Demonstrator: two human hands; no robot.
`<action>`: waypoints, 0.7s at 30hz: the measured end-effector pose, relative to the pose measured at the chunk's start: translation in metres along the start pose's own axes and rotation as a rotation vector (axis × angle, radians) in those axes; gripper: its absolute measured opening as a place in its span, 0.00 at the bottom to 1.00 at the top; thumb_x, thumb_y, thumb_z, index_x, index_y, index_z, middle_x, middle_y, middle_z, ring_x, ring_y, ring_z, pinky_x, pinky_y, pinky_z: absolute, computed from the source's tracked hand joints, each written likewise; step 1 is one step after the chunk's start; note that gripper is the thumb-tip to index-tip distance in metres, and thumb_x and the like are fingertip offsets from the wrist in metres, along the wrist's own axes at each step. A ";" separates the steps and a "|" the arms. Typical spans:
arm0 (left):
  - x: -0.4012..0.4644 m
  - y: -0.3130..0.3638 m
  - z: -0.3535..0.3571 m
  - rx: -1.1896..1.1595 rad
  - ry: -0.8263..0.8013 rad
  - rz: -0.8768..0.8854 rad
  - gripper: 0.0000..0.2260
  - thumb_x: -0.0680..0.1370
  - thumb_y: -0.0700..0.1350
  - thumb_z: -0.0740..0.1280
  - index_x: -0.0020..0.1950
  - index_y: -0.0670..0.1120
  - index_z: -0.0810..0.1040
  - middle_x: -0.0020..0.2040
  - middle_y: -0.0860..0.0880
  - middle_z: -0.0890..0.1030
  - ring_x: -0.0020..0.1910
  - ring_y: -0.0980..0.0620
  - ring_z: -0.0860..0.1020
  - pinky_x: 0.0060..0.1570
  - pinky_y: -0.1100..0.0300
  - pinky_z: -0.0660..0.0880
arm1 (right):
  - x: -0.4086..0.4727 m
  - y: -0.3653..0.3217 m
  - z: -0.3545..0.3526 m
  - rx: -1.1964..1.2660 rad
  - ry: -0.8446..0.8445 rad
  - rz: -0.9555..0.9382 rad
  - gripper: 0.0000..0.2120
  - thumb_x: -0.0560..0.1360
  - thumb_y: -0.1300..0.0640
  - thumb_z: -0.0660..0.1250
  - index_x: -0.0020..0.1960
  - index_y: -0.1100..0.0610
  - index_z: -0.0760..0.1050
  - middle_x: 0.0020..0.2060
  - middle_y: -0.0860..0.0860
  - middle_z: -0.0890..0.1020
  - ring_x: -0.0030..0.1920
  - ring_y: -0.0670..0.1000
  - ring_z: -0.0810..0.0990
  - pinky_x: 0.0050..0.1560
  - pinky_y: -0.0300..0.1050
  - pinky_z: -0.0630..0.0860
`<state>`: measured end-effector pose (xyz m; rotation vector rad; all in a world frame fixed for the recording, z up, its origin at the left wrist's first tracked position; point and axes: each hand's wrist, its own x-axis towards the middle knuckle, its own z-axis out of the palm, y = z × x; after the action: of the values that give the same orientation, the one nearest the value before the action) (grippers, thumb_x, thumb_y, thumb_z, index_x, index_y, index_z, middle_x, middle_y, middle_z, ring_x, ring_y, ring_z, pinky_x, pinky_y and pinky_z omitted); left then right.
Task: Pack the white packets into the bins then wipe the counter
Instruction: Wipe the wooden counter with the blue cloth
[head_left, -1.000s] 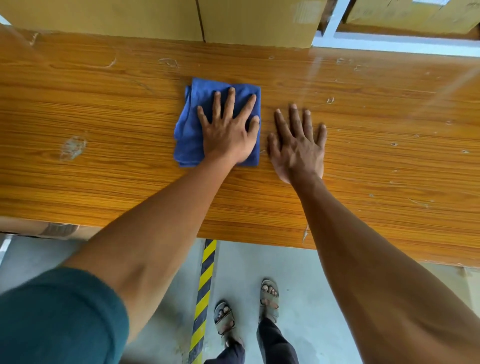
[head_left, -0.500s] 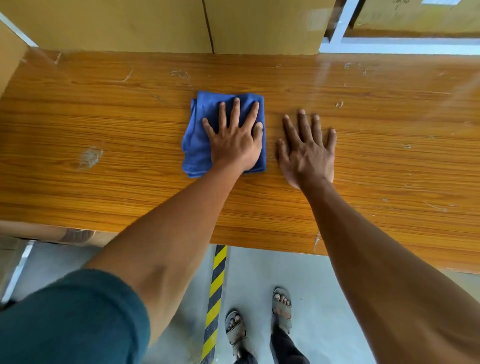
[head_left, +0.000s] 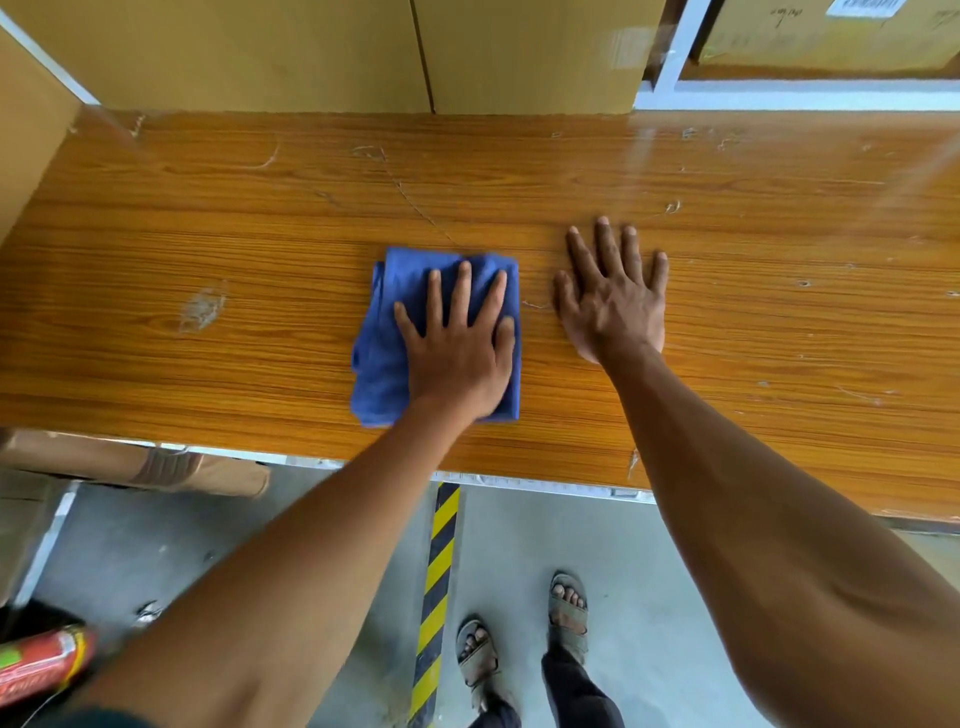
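Both flat: left hand (head_left: 457, 358) covering much of blue cloth (head_left: 382, 358), right hand (head_left: 613, 306) on counter (head_left: 208, 218).

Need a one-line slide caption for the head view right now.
Left hand presses a folded blue cloth flat on the wooden counter; right hand rests open beside it.

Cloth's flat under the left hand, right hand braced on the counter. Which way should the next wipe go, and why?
Probably slide the blue cloth left under the left hand, toward the pale smudge on the counter. That mark sits unwiped, and the right hand lies flat on the other side.
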<state>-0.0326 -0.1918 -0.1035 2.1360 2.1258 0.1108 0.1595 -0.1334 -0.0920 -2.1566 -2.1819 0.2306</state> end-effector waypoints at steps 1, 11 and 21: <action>0.020 0.000 -0.002 -0.003 -0.014 -0.009 0.28 0.85 0.62 0.41 0.86 0.61 0.49 0.88 0.50 0.48 0.86 0.40 0.46 0.76 0.23 0.47 | 0.000 0.000 0.001 0.000 0.000 -0.002 0.31 0.84 0.35 0.36 0.86 0.42 0.41 0.86 0.46 0.42 0.85 0.54 0.39 0.82 0.67 0.42; -0.073 0.027 0.010 -0.015 0.000 0.034 0.28 0.87 0.60 0.44 0.87 0.55 0.46 0.88 0.46 0.46 0.85 0.37 0.46 0.75 0.23 0.48 | -0.001 -0.002 0.000 0.016 0.000 -0.003 0.31 0.85 0.37 0.36 0.86 0.42 0.40 0.86 0.47 0.42 0.85 0.55 0.39 0.81 0.68 0.43; 0.035 0.045 0.003 0.022 -0.055 -0.060 0.29 0.87 0.61 0.43 0.87 0.55 0.45 0.88 0.48 0.47 0.85 0.38 0.44 0.74 0.21 0.45 | -0.002 0.005 -0.002 0.035 -0.032 -0.053 0.29 0.86 0.41 0.38 0.86 0.45 0.42 0.86 0.49 0.43 0.85 0.56 0.40 0.83 0.64 0.40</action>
<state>0.0127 -0.1571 -0.1017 2.0597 2.1674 0.0234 0.1648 -0.1356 -0.0907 -2.0881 -2.2316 0.2993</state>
